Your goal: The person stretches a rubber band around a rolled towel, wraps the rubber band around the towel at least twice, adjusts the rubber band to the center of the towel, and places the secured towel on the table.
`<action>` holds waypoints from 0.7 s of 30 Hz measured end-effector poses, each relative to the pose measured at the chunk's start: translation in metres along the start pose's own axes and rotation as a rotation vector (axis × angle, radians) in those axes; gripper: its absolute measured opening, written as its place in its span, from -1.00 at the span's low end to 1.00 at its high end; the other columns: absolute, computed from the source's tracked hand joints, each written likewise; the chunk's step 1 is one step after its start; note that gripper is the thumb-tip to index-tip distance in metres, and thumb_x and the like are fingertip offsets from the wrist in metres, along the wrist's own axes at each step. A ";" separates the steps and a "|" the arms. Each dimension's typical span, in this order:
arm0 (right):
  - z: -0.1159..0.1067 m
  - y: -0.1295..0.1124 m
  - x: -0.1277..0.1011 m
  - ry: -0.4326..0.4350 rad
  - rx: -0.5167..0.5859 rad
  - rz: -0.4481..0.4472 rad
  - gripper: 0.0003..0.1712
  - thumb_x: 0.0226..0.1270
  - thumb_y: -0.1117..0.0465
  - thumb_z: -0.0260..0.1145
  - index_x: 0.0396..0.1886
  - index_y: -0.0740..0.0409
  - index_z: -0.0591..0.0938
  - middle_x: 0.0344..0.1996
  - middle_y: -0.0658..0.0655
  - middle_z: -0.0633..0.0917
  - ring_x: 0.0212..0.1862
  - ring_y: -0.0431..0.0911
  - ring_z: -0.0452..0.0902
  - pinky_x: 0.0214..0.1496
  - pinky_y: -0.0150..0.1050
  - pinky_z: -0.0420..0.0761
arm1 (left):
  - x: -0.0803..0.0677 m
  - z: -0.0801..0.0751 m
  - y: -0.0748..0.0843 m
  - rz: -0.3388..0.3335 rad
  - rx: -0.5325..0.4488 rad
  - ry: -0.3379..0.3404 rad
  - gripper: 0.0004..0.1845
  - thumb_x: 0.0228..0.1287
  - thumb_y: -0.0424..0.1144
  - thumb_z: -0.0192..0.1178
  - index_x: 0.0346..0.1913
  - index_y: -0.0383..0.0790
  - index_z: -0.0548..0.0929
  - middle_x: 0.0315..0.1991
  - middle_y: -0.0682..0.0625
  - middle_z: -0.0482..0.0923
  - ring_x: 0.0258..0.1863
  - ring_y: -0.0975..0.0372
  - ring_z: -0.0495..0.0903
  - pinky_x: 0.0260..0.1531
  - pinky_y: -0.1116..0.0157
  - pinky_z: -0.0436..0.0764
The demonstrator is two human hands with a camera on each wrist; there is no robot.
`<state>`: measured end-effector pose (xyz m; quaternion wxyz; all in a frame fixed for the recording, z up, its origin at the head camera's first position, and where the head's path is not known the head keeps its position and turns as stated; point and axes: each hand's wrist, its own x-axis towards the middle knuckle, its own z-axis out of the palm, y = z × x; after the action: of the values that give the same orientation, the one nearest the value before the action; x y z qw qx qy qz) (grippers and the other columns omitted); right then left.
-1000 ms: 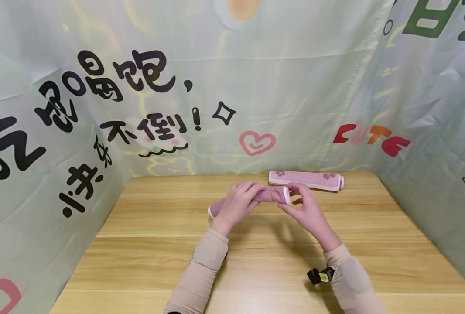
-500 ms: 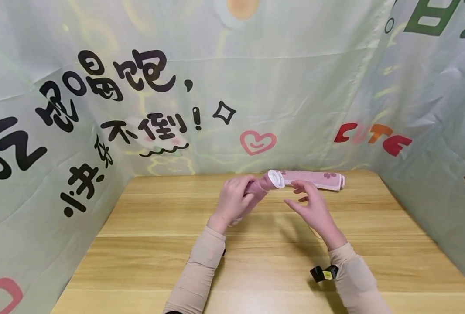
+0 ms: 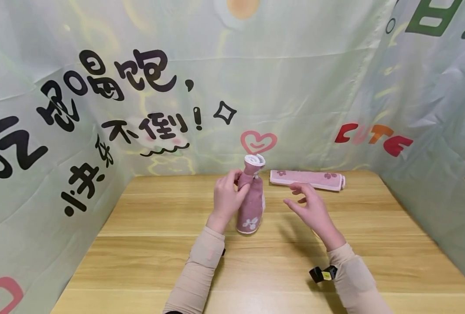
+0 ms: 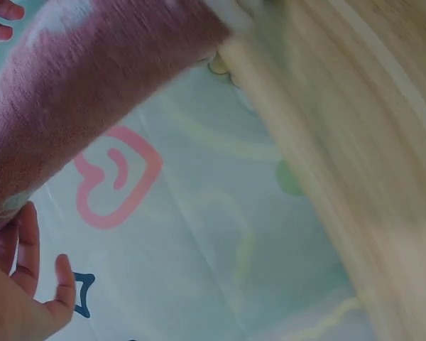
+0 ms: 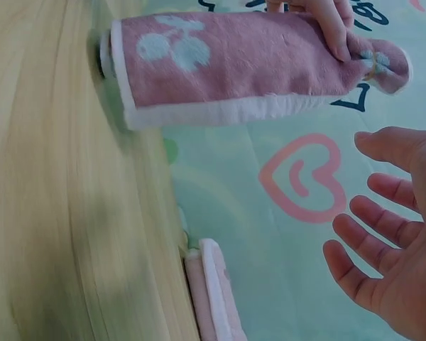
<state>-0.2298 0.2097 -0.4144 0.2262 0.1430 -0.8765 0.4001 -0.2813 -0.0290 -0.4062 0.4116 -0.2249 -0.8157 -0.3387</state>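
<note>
Fuzzy pink cloth roll (image 3: 251, 205) with white trim; smooth, matt wooden table (image 3: 146, 244).

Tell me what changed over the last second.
The rolled pink towel swung from lying flat to standing upright on the table, gripped near its top by the left hand. The right hand let go and hovers open. The second towel roll stayed put.

Black handwritten Chinese characters (image 3: 111, 78) stand on the pale green backdrop (image 3: 303, 87), up and to the left of the left hand (image 3: 226, 198) that grips the rolled pink towel (image 3: 251, 205); the clearest line reads "不倒!" (image 3: 154, 126). To the right of the open right hand (image 3: 309, 207), the same backdrop carries the word "CUTE" (image 3: 371, 137) in red and orange letters. Large green lettering (image 3: 436, 17) at the top right corner is cut off and cannot be read.
</note>
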 end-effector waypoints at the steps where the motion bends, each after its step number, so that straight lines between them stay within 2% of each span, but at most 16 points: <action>1: 0.002 0.000 0.000 -0.001 -0.001 -0.006 -0.53 0.15 0.30 0.45 0.06 0.29 0.56 -0.04 0.25 0.62 -0.05 0.08 0.58 -0.20 -0.16 0.64 | 0.000 0.001 -0.001 -0.025 -0.014 0.004 -0.70 0.05 -0.27 0.38 -0.17 -0.28 0.57 -0.41 -0.08 0.69 -0.45 0.16 0.66 -0.22 0.10 0.60; 4: 0.008 -0.004 0.002 -0.007 0.002 -0.019 -0.53 0.15 0.29 0.45 0.06 0.29 0.56 -0.06 0.25 0.62 -0.06 0.08 0.57 -0.20 -0.19 0.63 | 0.000 0.001 -0.003 -0.095 -0.053 0.016 -0.69 0.07 -0.28 0.37 -0.15 -0.28 0.55 -0.40 -0.09 0.71 -0.46 0.15 0.66 -0.26 0.14 0.59; 10: 0.023 -0.015 0.006 -0.015 0.030 -0.035 -0.53 0.14 0.26 0.46 0.06 0.27 0.58 -0.06 0.25 0.63 -0.05 0.09 0.57 -0.17 -0.07 0.63 | -0.001 -0.004 -0.009 -0.218 -0.102 0.032 -0.59 0.06 -0.30 0.35 -0.03 -0.27 0.47 -0.32 -0.12 0.74 -0.46 0.14 0.66 -0.49 0.26 0.59; 12: 0.028 -0.019 0.007 -0.016 0.040 -0.036 -0.53 0.15 0.25 0.46 0.06 0.26 0.58 -0.05 0.24 0.64 -0.05 0.07 0.57 -0.16 -0.08 0.63 | -0.003 -0.008 -0.013 -0.251 -0.118 0.030 -0.53 0.08 -0.29 0.34 0.04 -0.26 0.43 -0.28 -0.14 0.74 -0.45 0.13 0.66 -0.48 0.26 0.61; 16: 0.035 -0.025 0.009 -0.015 0.059 -0.042 -0.54 0.15 0.26 0.45 0.05 0.25 0.58 -0.06 0.24 0.64 -0.05 0.06 0.57 -0.16 -0.12 0.62 | -0.007 -0.020 -0.024 -0.289 -0.143 0.032 -0.42 0.15 -0.27 0.34 0.18 -0.24 0.33 -0.27 -0.15 0.72 -0.42 0.13 0.66 -0.46 0.26 0.63; 21: 0.044 -0.031 0.014 -0.021 0.067 -0.049 -0.57 0.17 0.24 0.45 0.03 0.24 0.58 -0.08 0.23 0.64 -0.07 0.06 0.58 -0.17 -0.13 0.62 | -0.014 -0.034 -0.040 -0.314 -0.156 0.054 -0.25 0.15 -0.25 0.36 0.34 -0.16 0.20 -0.33 -0.12 0.70 -0.45 0.15 0.63 -0.54 0.31 0.55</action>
<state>-0.2403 0.1553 -0.4126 0.2218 0.1760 -0.8613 0.4219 -0.2821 -0.0823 -0.4174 0.3568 -0.1167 -0.8007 -0.4669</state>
